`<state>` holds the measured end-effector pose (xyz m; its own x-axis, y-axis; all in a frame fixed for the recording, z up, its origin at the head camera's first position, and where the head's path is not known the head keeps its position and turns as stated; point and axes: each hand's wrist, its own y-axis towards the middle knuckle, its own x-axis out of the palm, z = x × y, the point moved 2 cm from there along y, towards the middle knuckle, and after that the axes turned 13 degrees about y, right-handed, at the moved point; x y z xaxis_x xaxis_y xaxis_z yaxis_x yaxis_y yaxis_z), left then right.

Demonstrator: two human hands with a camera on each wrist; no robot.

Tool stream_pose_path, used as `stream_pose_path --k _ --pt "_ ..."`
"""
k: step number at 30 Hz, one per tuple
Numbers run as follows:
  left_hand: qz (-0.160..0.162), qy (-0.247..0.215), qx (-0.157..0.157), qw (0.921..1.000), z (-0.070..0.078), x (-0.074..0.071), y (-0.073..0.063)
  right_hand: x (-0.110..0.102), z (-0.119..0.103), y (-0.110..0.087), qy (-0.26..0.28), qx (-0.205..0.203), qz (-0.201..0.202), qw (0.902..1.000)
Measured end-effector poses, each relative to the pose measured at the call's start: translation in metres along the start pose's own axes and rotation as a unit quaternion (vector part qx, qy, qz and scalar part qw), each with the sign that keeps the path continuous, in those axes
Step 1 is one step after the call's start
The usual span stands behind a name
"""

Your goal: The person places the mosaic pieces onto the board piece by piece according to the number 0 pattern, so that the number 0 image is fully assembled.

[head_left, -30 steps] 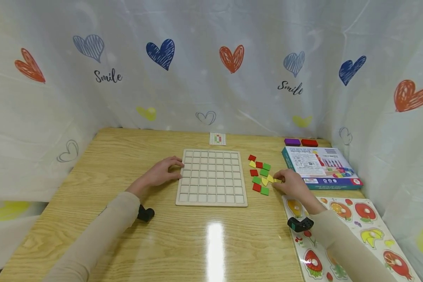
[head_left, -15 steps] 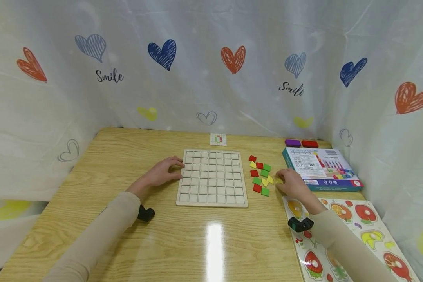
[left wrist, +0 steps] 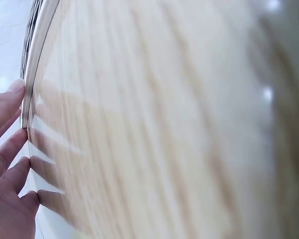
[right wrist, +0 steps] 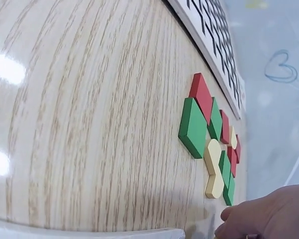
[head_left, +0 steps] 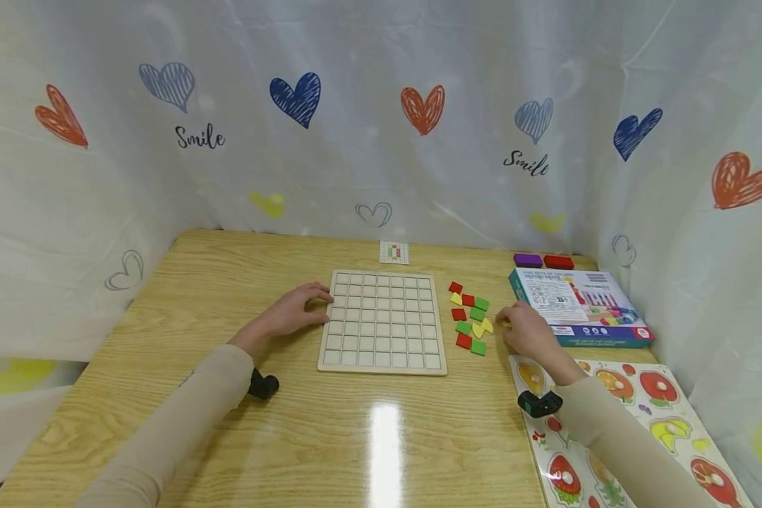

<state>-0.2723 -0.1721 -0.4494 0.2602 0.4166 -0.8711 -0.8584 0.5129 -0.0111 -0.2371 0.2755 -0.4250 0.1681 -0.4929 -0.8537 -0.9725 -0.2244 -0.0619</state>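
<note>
A wooden grid board (head_left: pixel 384 322) with square recesses lies flat on the table. My left hand (head_left: pixel 297 310) rests at its left edge, fingers loosely extended; in the left wrist view the fingertips (left wrist: pixel 17 87) are right at the rim. To the right of the board, my right hand (head_left: pixel 528 331) pinches a small yellow tile (head_left: pixel 506 324), mostly hidden by the fingers. Just left of that hand lies a loose group of flat tiles: red ones (head_left: pixel 463 340), green ones (head_left: pixel 478 348) and yellow ones with rounded ends (right wrist: pixel 214 158).
A small pattern card (head_left: pixel 394 252) lies behind the board. At the right are a boxed set (head_left: pixel 581 307), a purple block (head_left: pixel 528 260) and a red block (head_left: pixel 559 262). A fruit puzzle board (head_left: pixel 648 423) lies under the right forearm. A printed curtain (head_left: pixel 355 169) borders the table.
My right hand has drawn a yellow tile a little to the right, away from the other yellow tiles. My left hand has stayed at the board's edge.
</note>
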Motion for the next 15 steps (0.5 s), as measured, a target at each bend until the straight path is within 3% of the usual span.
stream_pose_path --k 4,10,15 --pt "-0.001 -0.001 -0.002 1.0000 -0.0007 0.0005 -0.0001 -0.0020 -0.0022 0.0012 0.007 -0.006 -0.015 0.9998" --pt "0.000 0.001 -0.001 1.0000 -0.0018 0.0012 0.0011 -0.0088 0.0000 0.0001 0.077 0.022 -0.056 0.9953" --pt "-0.001 0.000 0.004 1.0000 -0.0010 0.0009 0.0018 -0.0094 0.0051 -0.0030 0.087 0.027 -0.072 0.9932"
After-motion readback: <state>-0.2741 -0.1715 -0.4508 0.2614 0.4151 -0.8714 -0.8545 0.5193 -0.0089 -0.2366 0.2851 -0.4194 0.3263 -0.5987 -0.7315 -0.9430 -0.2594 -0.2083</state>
